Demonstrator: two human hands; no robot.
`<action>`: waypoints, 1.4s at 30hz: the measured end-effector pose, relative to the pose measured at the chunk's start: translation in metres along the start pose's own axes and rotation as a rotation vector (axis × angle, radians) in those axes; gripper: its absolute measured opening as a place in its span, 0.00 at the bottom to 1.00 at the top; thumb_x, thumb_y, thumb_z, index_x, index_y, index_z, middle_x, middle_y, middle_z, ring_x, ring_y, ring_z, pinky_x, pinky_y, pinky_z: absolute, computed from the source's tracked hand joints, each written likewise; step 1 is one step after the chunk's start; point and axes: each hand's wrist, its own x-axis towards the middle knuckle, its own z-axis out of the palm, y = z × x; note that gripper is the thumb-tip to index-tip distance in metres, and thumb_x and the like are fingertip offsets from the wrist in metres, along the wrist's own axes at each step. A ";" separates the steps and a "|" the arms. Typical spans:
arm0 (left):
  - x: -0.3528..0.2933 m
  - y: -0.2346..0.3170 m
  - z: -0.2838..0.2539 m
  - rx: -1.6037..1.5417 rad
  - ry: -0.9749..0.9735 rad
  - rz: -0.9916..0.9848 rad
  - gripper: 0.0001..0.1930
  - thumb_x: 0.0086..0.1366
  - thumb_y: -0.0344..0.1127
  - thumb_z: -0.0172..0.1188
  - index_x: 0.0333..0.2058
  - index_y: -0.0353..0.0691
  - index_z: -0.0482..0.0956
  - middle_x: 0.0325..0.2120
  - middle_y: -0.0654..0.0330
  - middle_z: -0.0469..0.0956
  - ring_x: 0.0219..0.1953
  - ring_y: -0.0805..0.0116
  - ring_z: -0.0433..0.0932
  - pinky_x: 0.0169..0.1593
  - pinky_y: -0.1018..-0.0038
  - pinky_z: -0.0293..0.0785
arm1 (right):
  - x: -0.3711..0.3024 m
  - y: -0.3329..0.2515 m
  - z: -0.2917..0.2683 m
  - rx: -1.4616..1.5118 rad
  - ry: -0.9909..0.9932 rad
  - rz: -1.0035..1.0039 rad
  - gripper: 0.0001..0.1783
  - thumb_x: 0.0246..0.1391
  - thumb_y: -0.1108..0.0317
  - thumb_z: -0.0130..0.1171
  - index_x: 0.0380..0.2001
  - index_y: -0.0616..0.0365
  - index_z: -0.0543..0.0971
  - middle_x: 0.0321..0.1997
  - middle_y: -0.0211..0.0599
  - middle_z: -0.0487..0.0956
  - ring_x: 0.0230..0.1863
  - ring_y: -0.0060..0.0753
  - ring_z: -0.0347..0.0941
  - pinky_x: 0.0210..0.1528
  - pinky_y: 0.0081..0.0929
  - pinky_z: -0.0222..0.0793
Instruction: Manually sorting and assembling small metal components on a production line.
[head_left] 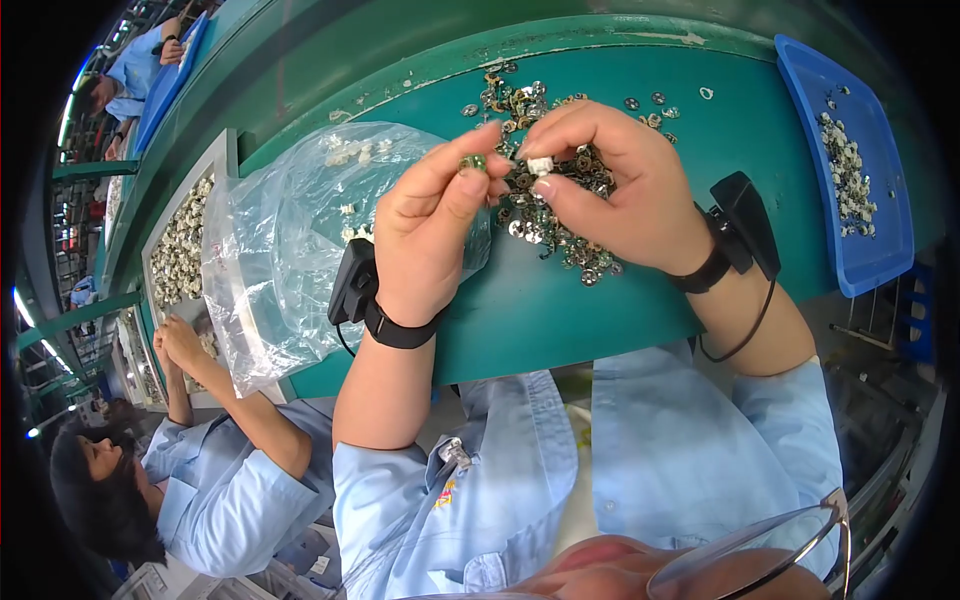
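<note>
In the head view, the left hand (pixel 425 215) pinches a greenish part (pixel 473 162), its material too small to tell; just beside it, the right hand (pixel 625 195) grips a white part (pixel 540 166), over the pile (pixel 580 245) between bag (pixel 285 225) and tray (pixel 895 225).

The bare left hand (pixel 425 215) covers much of a small translucent green piece (pixel 473 162), so its full shape I cannot tell. The bare right hand (pixel 620 185) hides some of a small blocky white piece (pixel 540 166). Towards eleven o'clock, a wrinkled clear plastic bag (pixel 250 290) blurs small white parts (pixel 358 151). At five o'clock, the lower edge cuts the clear-lensed eyeglasses (pixel 745 550).
</note>
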 end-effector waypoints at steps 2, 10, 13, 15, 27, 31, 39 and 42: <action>0.001 0.001 0.000 0.001 0.050 -0.018 0.15 0.61 0.29 0.53 0.47 0.32 0.71 0.35 0.57 0.76 0.39 0.73 0.74 0.43 0.80 0.70 | -0.001 0.004 0.000 0.026 -0.008 0.015 0.10 0.44 0.82 0.54 0.33 0.61 0.74 0.35 0.36 0.73 0.39 0.26 0.69 0.41 0.22 0.64; 0.000 0.000 0.003 -0.012 0.062 -0.054 0.11 0.58 0.22 0.55 0.41 0.31 0.74 0.34 0.56 0.77 0.36 0.73 0.76 0.42 0.80 0.72 | 0.003 -0.002 -0.005 0.088 -0.106 0.040 0.11 0.48 0.82 0.52 0.38 0.65 0.71 0.39 0.37 0.72 0.40 0.22 0.69 0.41 0.18 0.67; -0.001 -0.001 0.004 -0.002 0.069 -0.044 0.11 0.57 0.20 0.55 0.39 0.31 0.74 0.34 0.56 0.77 0.37 0.73 0.76 0.43 0.80 0.73 | 0.001 0.002 0.001 0.400 -0.041 0.160 0.11 0.50 0.82 0.53 0.38 0.65 0.71 0.40 0.37 0.72 0.40 0.22 0.70 0.41 0.17 0.67; -0.001 -0.001 0.004 0.011 0.071 -0.030 0.10 0.56 0.19 0.55 0.38 0.31 0.75 0.34 0.57 0.77 0.37 0.73 0.76 0.43 0.80 0.73 | 0.001 0.004 -0.001 0.474 -0.054 0.177 0.11 0.50 0.81 0.53 0.39 0.65 0.71 0.40 0.36 0.72 0.40 0.21 0.70 0.41 0.16 0.68; -0.001 -0.001 0.010 -0.019 0.013 0.015 0.11 0.55 0.18 0.56 0.39 0.32 0.74 0.36 0.58 0.76 0.37 0.74 0.75 0.43 0.81 0.73 | 0.000 0.007 -0.002 0.522 -0.071 0.111 0.11 0.50 0.81 0.53 0.39 0.65 0.70 0.39 0.35 0.72 0.40 0.21 0.70 0.43 0.18 0.67; -0.003 0.000 0.008 -0.006 0.030 0.005 0.12 0.55 0.19 0.57 0.39 0.32 0.74 0.36 0.58 0.76 0.37 0.74 0.75 0.43 0.80 0.73 | 0.001 -0.001 -0.003 0.456 -0.068 0.166 0.11 0.51 0.81 0.51 0.40 0.65 0.70 0.39 0.35 0.72 0.41 0.21 0.69 0.44 0.18 0.67; -0.001 0.003 0.009 0.109 0.034 -0.028 0.11 0.55 0.19 0.57 0.39 0.32 0.74 0.36 0.57 0.76 0.38 0.74 0.75 0.43 0.80 0.73 | -0.001 0.008 -0.004 0.403 -0.074 0.113 0.11 0.50 0.82 0.51 0.39 0.64 0.69 0.40 0.36 0.71 0.42 0.21 0.69 0.45 0.18 0.66; -0.002 0.000 0.006 0.074 0.033 -0.038 0.11 0.55 0.19 0.57 0.39 0.32 0.74 0.36 0.57 0.76 0.37 0.74 0.75 0.43 0.80 0.73 | -0.001 0.009 -0.005 0.366 -0.075 0.074 0.11 0.50 0.83 0.51 0.39 0.64 0.69 0.40 0.36 0.71 0.43 0.22 0.69 0.45 0.19 0.66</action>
